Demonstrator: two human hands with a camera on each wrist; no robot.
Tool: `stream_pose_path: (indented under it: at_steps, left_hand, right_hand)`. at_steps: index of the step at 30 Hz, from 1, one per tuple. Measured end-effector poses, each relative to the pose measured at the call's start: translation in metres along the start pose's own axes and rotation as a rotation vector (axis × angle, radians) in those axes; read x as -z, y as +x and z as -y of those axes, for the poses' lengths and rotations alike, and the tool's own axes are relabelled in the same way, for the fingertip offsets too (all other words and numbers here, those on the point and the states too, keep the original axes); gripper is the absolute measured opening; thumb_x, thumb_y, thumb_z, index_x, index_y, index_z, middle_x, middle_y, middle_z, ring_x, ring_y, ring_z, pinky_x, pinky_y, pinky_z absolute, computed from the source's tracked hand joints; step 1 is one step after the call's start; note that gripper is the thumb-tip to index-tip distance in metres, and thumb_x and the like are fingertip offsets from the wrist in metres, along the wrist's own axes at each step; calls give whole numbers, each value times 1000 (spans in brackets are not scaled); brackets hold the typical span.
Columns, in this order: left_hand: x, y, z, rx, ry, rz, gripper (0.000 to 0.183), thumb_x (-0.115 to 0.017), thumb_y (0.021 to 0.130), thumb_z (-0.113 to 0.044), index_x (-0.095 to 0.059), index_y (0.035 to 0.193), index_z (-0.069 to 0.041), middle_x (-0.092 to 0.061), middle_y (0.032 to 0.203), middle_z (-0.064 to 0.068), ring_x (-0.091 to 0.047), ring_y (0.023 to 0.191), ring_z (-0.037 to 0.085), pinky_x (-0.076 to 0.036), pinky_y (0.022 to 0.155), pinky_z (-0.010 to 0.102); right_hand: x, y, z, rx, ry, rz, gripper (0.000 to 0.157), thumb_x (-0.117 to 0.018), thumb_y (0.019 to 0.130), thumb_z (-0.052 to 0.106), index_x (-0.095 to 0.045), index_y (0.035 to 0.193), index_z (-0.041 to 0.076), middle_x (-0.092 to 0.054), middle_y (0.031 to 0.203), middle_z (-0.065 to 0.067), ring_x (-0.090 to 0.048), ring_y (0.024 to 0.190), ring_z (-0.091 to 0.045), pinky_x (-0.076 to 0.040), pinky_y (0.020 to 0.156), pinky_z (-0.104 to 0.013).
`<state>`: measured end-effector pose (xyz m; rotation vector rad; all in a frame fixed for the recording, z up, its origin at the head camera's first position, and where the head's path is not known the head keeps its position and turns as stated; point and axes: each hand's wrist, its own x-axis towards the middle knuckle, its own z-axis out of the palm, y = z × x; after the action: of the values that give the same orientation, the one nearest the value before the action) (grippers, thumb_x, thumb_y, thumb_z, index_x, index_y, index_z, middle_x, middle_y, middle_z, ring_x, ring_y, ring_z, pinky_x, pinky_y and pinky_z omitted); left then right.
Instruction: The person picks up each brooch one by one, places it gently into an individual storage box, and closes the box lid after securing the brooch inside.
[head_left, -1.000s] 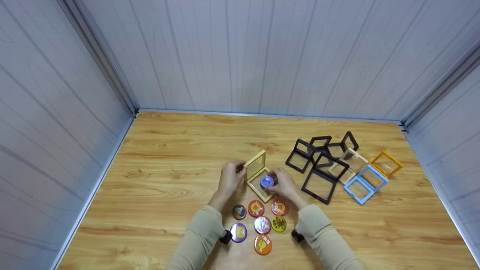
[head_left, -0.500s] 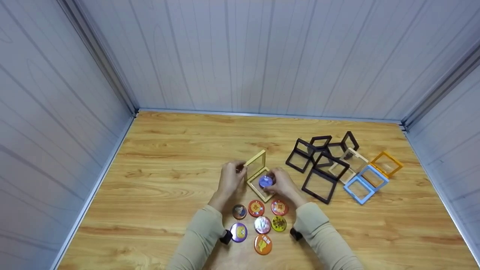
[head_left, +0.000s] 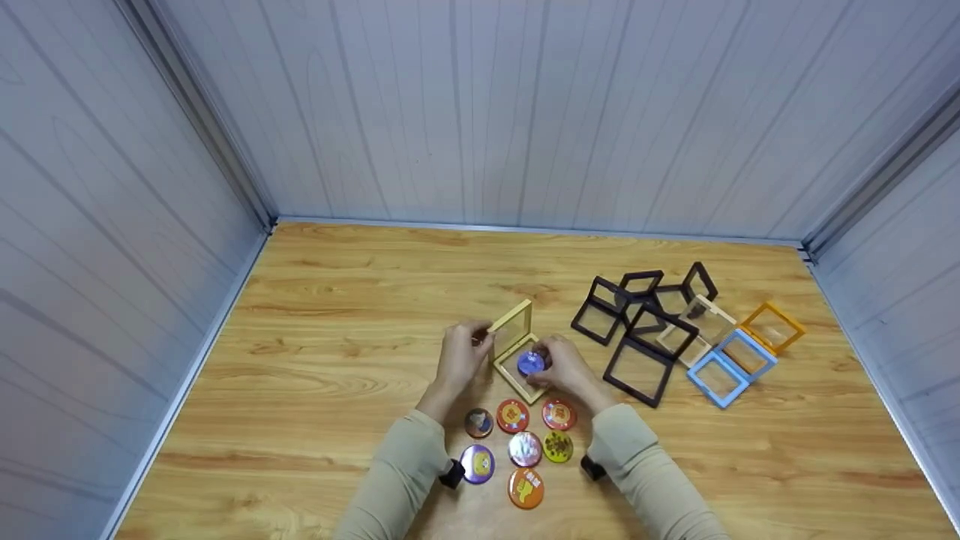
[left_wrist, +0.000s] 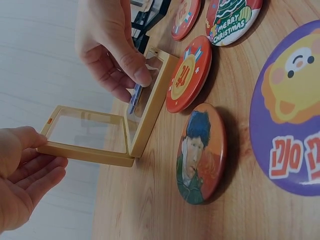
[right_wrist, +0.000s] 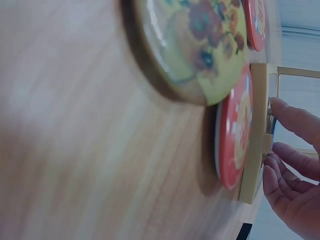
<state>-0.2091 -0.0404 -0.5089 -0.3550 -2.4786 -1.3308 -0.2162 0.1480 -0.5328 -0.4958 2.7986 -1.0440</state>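
Note:
A cream-yellow hinged display frame [head_left: 515,386] with clear film panes stands on the table, its lid raised. My left hand [head_left: 460,358] pinches the free edge of that lid between thumb and fingers, as the left wrist view also shows. Over the lower pane, my right hand [head_left: 568,369] pinches a small blue-purple round badge [head_left: 530,363] by its edge. In the left wrist view the badge [left_wrist: 134,100] lies close to the film, partly hidden by the right thumb. Two red badges [head_left: 512,416] lie just in front of the frame.
More round badges lie nearer me: a portrait one [head_left: 478,423], a Christmas one [head_left: 525,449], a yellow floral one [head_left: 557,446], a purple one [head_left: 478,464] and an orange one [head_left: 526,488]. To the right sit several black frames [head_left: 640,390], a blue one [head_left: 739,401] and an orange one [head_left: 796,339].
My right hand has shifted the blue-purple badge slightly left over the lower pane, and the badge's face shows more evenly. The left hand keeps its place on the lid.

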Motion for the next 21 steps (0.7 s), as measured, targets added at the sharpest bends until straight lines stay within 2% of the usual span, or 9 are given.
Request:
stream_pose_path:
  at_steps: [10,21]
  left_hand:
    - [0,0,1,14,-22,13,15,-61,78,0,-65,90,7,-64,78,14,-61,69,20,-50,62,24]
    - [0,-1,1,3,-17,26,15,-61,79,-1,-65,92,7,-63,80,13,-61,71,20,-50,64,24]
  right_hand:
    - [7,-9,-8,48,-20,-16,41,-77,65,10,-60,99,-6,-52,84,-8,-50,76,-21,-45,70,-33]
    - [19,-20,-18,38,-5,-43,40,-74,67,6,-59,103,-6,-54,85,-12,-53,77,-24,-46,69,-35]
